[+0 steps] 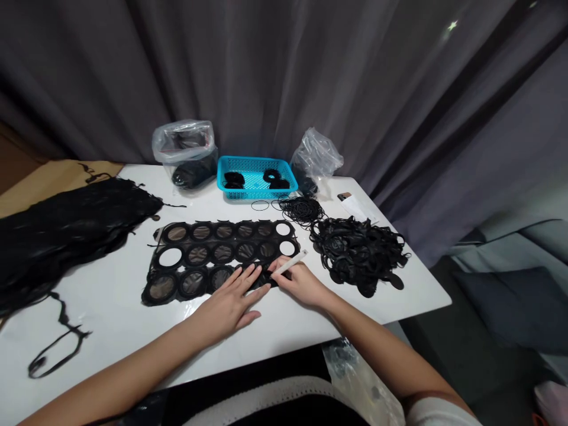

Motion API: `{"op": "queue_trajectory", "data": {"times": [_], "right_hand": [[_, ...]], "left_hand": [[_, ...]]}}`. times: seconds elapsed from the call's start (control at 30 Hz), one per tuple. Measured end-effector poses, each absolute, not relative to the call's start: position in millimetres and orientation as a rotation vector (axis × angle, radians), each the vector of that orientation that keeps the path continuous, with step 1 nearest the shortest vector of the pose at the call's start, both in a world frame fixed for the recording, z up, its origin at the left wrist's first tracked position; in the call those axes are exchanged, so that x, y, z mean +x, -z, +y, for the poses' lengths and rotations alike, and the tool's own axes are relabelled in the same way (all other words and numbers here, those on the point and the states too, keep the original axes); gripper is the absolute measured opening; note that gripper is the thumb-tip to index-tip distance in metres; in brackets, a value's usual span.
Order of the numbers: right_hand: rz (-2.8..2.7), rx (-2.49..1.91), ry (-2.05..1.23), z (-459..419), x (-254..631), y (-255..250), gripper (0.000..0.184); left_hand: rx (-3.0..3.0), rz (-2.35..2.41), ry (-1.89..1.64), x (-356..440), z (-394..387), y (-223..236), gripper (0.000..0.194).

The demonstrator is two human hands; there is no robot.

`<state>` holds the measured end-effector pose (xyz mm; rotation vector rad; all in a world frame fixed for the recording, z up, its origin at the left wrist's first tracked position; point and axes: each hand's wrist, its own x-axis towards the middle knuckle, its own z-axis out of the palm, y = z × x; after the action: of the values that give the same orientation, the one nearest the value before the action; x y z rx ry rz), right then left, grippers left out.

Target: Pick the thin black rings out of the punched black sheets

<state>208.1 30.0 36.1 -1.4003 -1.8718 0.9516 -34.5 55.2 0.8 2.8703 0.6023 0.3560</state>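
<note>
A black rubber-like sheet with rows of round rings lies on the white table in front of me. Some circles show dark film in the middle, while a few are cut through to the white tabletop. My left hand rests flat on the sheet's near edge, fingers spread. Just right of it, my right hand grips a slim white pen-shaped tool like a pen. The tool's lower tip meets the sheet's near right corner and is hidden by my fingers.
Right of the sheet lie a pile of black scraps and a heap of thin black rings. Behind stand a blue basket with black ring bundles and two clear plastic bags. Stacked black sheets cover the left side.
</note>
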Motion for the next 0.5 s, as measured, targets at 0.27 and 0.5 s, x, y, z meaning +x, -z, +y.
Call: {"op": "queue_trajectory", "data": {"times": [0.27,0.5], "right_hand": [[-1.882,-1.377,-0.953,31.9,209.5,-35.9,0.007],[-2.096,-1.407,-0.666,16.4,196.7,-28.6,0.01]], "left_hand": [[2.884,0.593,-0.392,-34.2,56.4,5.6,0.056],[2.858,0.633,-0.389,-33.7,55.0,2.0,0.058]]}}
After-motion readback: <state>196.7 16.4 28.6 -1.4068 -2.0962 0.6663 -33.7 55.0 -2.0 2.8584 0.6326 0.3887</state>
